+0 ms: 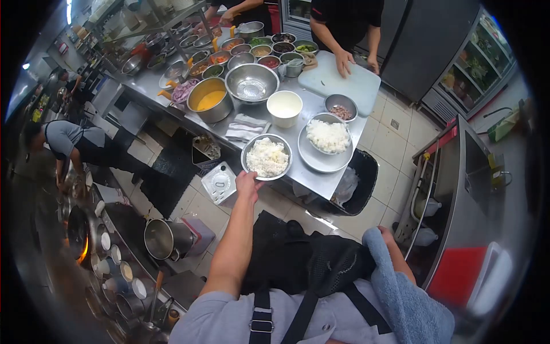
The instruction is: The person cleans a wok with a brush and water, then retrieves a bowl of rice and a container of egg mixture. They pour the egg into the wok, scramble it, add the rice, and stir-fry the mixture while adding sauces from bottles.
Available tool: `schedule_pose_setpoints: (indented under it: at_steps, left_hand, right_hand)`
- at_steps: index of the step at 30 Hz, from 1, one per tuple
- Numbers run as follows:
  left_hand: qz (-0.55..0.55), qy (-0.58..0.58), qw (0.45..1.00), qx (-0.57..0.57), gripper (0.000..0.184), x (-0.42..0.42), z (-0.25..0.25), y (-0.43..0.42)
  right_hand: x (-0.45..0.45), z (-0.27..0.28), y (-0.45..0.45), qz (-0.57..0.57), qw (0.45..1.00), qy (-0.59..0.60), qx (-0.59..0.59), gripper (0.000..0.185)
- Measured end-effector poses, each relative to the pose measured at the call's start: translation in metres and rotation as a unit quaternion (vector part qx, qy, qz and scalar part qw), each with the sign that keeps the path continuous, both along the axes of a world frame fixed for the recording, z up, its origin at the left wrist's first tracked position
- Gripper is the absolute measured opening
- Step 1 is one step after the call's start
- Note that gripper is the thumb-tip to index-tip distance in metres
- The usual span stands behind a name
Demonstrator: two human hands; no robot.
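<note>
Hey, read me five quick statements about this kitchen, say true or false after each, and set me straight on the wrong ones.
1. The person's left hand is gripping a metal bowl of rice. True.
2. The yellow liquid is in the white tub. False: it is in the metal pot.
3. Another person's hand is at the cutting board. True.
4. The striped cloth lies on the floor. False: it lies on the counter.
5. A black bin stands by the counter's corner. True.
</note>
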State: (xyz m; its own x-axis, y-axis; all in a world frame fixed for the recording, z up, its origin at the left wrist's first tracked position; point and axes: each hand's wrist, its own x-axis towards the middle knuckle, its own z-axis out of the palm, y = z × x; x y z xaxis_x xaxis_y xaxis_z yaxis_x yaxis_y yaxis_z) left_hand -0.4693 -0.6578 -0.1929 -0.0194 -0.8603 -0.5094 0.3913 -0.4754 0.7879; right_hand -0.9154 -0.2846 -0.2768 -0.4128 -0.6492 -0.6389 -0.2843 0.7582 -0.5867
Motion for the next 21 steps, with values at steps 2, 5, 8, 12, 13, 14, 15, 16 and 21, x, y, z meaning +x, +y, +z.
schedule_pose_setpoints:
  at_steps: [2,5,8,12,13,14,15,16,21]
  left_hand:
    - [0.003,-0.003,1.000,0.026,0.026,-0.020,-0.007,-0.013]
    - [0.011,-0.002,0.999,0.042,0.027,-0.038,-0.014,-0.027]
    - [0.013,0.013,0.999,0.042,0.022,-0.048,-0.020,-0.031]
    - [-0.046,0.072,0.996,0.009,0.012,-0.046,-0.034,-0.035]
    - [-0.075,0.077,0.994,0.009,0.016,-0.045,-0.032,-0.034]
    - [-0.104,0.081,0.991,0.010,0.020,-0.041,-0.030,-0.033]
    - [-0.121,0.073,0.990,0.022,0.021,-0.033,-0.026,-0.029]
    - [-0.123,0.074,0.989,0.021,0.021,-0.023,-0.027,-0.024]
    - [-0.137,-0.167,0.976,0.035,0.020,0.076,-0.070,0.020]
  right_hand:
    - [-0.017,0.008,0.004,0.007,1.000,0.001,0.022,0.034]
    - [-0.018,0.051,-0.006,0.012,0.998,0.012,0.065,0.034]
    - [-0.032,0.006,0.004,0.030,0.999,0.021,0.025,0.037]
    - [-0.064,-0.111,0.025,0.123,0.989,0.022,-0.078,0.045]
    - [-0.070,-0.113,0.023,0.190,0.976,0.059,-0.088,0.049]
    - [-0.060,-0.079,0.004,0.131,0.991,0.028,-0.013,0.050]
    - [-0.037,-0.022,-0.026,0.065,0.996,0.001,0.064,0.050]
    - [-0.013,0.038,-0.057,-0.001,0.990,-0.018,0.136,0.051]
    - [-0.066,-0.075,-0.086,0.264,0.963,-0.046,0.002,0.050]
